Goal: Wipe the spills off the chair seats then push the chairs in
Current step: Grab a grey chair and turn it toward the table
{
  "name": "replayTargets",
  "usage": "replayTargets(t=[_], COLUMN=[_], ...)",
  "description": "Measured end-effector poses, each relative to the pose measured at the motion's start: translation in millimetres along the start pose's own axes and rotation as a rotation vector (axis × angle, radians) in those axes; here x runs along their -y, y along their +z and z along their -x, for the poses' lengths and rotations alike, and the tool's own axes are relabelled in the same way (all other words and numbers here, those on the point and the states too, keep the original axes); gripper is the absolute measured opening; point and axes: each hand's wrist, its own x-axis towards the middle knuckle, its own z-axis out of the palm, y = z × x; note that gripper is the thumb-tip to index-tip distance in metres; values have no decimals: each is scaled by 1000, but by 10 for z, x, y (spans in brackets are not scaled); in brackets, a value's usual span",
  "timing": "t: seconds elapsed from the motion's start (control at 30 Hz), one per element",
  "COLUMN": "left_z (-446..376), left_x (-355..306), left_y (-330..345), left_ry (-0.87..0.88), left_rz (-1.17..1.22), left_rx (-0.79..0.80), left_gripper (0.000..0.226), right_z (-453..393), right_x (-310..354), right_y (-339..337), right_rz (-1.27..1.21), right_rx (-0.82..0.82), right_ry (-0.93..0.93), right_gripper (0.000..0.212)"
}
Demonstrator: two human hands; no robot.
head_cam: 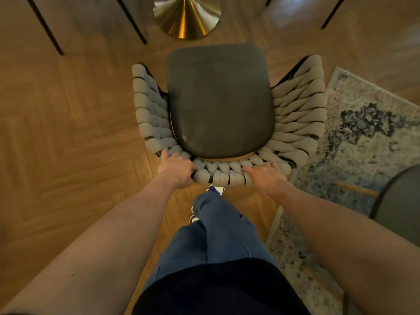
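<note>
thick woven cord wrapping the curved back of the chair (227, 176), pale and ropy, around a smooth dark seat (219, 101) with faint pale smudges. standing on herringbone wood floor (68, 114) before a brass cone base (186, 17), patterned rug (363, 133) alongside. left hand (176, 170) and right hand (268, 180) both curled over the back's top edge, gripping it.

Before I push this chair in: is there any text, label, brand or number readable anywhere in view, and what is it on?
None: no readable text anywhere in this view.
Chair, gripped at its woven backrest by the left hand and right hand: no tag or brand shows.
Dark seat cushion: plain, only faint marks, no print.
Gold pedestal base: bare metal, no marking.
Patterned rug: abstract pattern only, no letters.
</note>
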Motion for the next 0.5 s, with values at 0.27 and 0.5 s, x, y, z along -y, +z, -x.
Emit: replayTargets(t=[0.27, 0.5], left_z=[15, 145], left_x=[-136, -395], left_y=[50, 214], left_ry=[-53, -163], left_rz=[15, 91], left_rx=[-45, -89], left_gripper=[37, 45], right_z=[-63, 89], right_x=[-136, -366], right_y=[62, 73], right_rz=[14, -92], right_rx=[-20, -51], right_ry=[-40, -138], right_gripper=[60, 62])
